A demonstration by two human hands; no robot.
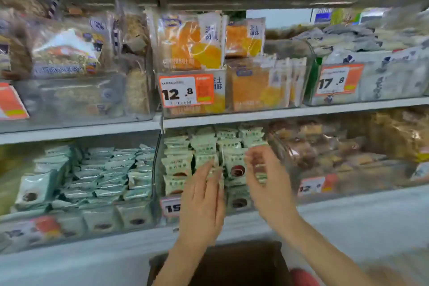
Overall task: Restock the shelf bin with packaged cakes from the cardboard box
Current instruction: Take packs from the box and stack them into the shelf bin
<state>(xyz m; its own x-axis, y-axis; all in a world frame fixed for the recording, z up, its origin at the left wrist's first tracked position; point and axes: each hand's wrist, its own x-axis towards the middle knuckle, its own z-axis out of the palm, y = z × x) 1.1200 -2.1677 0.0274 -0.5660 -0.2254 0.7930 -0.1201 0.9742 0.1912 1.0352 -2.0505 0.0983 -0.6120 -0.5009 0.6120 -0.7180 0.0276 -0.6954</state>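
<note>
- Left hand (202, 202): raised in front of the clear plastic shelf bin (160, 169) on the lower shelf, fingers straight and close together, palm turned toward the right hand. Fingertips lie against the stacked pale green packaged cakes (204, 146); blur hides whether it grips any pack.
- Right hand (267, 183): raised beside the left, fingers loosely curled and spread, at the right side of the same stack. Cannot tell if a pack is pinched between the fingers; the area is smeared by motion.
- Pale green packaged cakes: stacked in several rows inside the bin, reaching close to the white shelf edge (232, 117) above. A few packs show a dark round window on the front.
- Brown cardboard box (232, 262): at bottom centre, below the hands, open top, interior dark.
- White-and-orange price tag (170, 208) on the bin front, partly covered by the left hand.
- Neighbouring bin to the left holds teal-white snack packs (104, 169), lying loosely.
- Upper shelf, directly above: orange bread packs (190, 42) behind an orange price label reading 12.8 (185, 90).
</note>
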